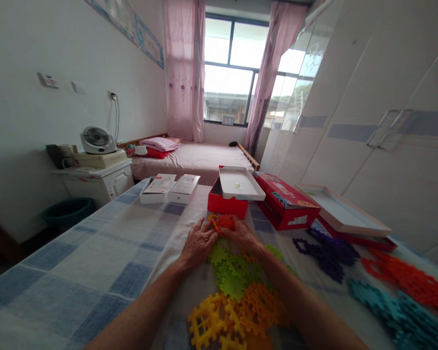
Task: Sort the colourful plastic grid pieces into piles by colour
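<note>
Both my hands rest on the table, meeting at a small cluster of orange-red interlocking plastic tiles [224, 222]. My left hand [199, 243] has its fingers curled on the left edge of that cluster. My right hand [243, 235] grips its right side from behind. Just in front of my hands lie green tiles [231, 272], then orange tiles [259, 306] and yellow tiles [208, 323] joined in a flat sheet between my forearms.
A red box with a white tray on it [237, 192], another red box [286, 204] and a flat lid [341, 209] stand behind. Purple [324, 253], red [409, 279] and teal tiles [397, 308] lie right. Two white boxes [170, 188] sit far left on the checked tablecloth [95, 253].
</note>
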Motion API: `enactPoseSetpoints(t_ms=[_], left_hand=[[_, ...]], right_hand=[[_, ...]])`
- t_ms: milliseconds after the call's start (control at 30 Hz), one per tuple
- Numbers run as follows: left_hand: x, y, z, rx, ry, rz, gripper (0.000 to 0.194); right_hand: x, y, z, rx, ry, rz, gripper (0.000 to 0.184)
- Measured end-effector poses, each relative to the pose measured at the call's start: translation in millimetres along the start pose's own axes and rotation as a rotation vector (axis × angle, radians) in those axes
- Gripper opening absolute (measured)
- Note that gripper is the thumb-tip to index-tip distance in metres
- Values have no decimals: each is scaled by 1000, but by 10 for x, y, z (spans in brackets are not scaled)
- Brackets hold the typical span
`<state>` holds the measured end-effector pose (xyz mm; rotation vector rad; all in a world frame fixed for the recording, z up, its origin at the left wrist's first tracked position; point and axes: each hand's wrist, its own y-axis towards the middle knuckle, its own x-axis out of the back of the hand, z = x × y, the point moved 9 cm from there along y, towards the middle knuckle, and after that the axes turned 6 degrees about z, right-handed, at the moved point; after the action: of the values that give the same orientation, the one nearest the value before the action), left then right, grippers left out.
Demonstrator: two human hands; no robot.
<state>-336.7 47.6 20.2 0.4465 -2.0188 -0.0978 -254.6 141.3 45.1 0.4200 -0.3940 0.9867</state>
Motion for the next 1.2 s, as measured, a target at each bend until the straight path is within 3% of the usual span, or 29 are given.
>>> enactPoseSetpoints(t_ms=[167, 300, 433, 667, 800, 900, 1000, 1133, 1200], left_hand=[[14, -11, 6, 30, -8, 7, 39], [70, 1, -9, -22, -30, -43, 34], [103, 17, 19, -47, -76, -107, 30], [199, 9, 194, 47, -218, -222, 32], [222, 4, 256, 77, -247, -230, 36], [197, 8, 327, 98, -243, -220, 41], [166, 33, 415, 114, -226, -217, 46], [133, 53, 470, 116, -176, -199, 48], [120, 53, 485, 122, -152, -191, 49]], right_hand=[[-22, -18, 82, 42, -26, -21, 33], [-84, -61, 128, 116, -37, 16, 47], [-25, -52, 3, 56, 39, -100, 32], [283, -71, -148, -51, 249, -218, 26], [562, -337, -102, -87, 400, -231, 31], [854, -725, -12, -107, 515, -242, 31], [1331, -1228, -30, -134, 581, -317, 30], [2358, -2071, -408, -251, 311, -569, 27], [2940, -2570, -689, -401, 55, -755, 25]])
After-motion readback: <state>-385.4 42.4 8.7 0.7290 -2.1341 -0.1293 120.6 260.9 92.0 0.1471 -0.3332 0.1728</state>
